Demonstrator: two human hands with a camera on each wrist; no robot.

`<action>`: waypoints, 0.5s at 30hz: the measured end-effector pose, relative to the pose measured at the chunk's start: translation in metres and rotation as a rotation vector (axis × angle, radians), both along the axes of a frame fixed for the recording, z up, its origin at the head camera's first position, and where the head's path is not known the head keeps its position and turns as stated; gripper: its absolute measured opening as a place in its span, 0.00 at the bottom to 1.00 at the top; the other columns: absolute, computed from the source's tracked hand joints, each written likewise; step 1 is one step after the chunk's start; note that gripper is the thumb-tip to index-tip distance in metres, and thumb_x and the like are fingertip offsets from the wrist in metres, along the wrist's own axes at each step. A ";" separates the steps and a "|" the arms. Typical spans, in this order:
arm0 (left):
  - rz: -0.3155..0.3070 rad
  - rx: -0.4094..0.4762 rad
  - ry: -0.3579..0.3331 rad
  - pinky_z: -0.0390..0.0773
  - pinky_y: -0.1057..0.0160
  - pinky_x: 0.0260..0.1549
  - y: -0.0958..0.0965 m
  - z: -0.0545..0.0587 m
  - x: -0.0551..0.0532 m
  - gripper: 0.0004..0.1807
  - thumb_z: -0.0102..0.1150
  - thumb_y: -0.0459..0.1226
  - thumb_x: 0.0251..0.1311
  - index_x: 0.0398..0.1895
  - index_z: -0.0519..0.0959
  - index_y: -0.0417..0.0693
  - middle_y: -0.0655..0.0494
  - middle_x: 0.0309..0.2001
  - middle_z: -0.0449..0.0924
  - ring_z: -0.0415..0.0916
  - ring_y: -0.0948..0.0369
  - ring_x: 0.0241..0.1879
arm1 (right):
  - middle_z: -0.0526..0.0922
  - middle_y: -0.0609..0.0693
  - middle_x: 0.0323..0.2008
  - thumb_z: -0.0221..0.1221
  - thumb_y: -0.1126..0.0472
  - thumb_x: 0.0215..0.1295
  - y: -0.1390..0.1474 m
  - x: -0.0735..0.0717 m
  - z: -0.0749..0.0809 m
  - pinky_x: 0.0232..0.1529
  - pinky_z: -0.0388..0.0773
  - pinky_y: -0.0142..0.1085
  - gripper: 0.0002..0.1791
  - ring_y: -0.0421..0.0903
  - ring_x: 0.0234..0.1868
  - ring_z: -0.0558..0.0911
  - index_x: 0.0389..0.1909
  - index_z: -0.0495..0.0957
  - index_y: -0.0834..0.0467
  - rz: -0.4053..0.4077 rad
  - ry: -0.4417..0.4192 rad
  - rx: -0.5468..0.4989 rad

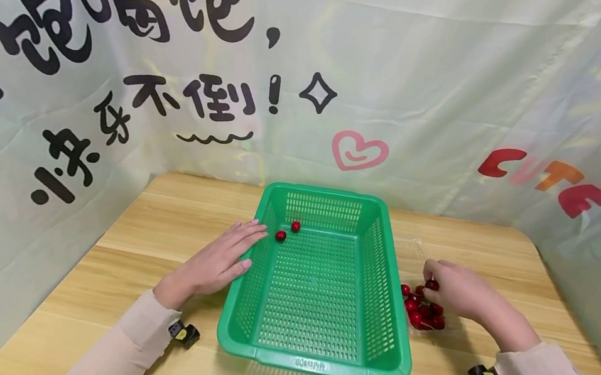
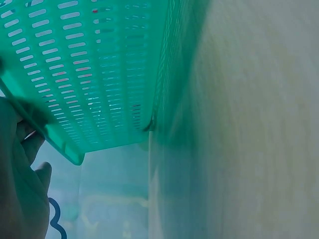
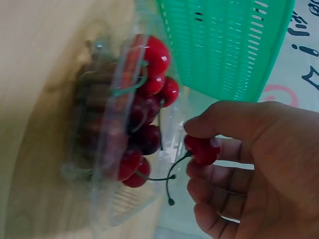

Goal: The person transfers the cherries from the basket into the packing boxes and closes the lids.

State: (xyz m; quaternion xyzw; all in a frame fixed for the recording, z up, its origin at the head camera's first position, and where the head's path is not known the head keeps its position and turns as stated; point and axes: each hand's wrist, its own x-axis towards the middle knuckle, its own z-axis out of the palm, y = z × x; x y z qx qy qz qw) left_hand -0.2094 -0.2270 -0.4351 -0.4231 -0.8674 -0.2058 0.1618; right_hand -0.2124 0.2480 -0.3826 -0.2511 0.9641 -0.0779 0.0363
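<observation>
A green plastic basket (image 1: 311,366) stands on the table with two red cherries (image 1: 281,235) near its far left corner. My left hand (image 1: 219,258) rests on the basket's left rim with its fingers straight; the left wrist view shows it at the rim from below. At the right, my right hand (image 1: 460,291) pinches a cherry (image 3: 202,149) between thumb and fingers, its green stem hanging free. Just beside that hand, a clear plastic box (image 3: 112,199) holds several more cherries (image 3: 155,56), some with stems.
The wooden table (image 1: 185,198) carries the basket and, close to its right side, the clear box. A pale printed cloth (image 1: 435,72) with dark lettering and a pink heart hangs behind and at both sides.
</observation>
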 end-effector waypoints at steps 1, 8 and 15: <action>0.000 -0.001 -0.001 0.44 0.47 0.72 0.000 0.001 0.000 0.30 0.39 0.43 0.73 0.73 0.58 0.39 0.44 0.73 0.57 0.46 0.50 0.75 | 0.71 0.44 0.26 0.65 0.62 0.60 0.001 0.000 -0.001 0.25 0.68 0.37 0.10 0.42 0.23 0.68 0.32 0.71 0.56 0.004 -0.010 0.007; -0.007 0.002 0.001 0.44 0.48 0.72 0.000 0.001 0.000 0.30 0.39 0.43 0.73 0.73 0.59 0.38 0.43 0.72 0.58 0.46 0.49 0.75 | 0.73 0.45 0.26 0.68 0.61 0.58 0.006 0.000 -0.010 0.26 0.70 0.40 0.12 0.44 0.25 0.69 0.32 0.72 0.56 0.012 -0.032 0.032; -0.006 0.002 0.001 0.44 0.48 0.72 0.000 0.001 0.000 0.30 0.40 0.43 0.73 0.73 0.59 0.38 0.44 0.72 0.58 0.46 0.49 0.74 | 0.73 0.45 0.27 0.68 0.63 0.56 0.008 -0.001 -0.014 0.27 0.71 0.41 0.12 0.45 0.26 0.70 0.32 0.72 0.56 0.012 -0.042 0.037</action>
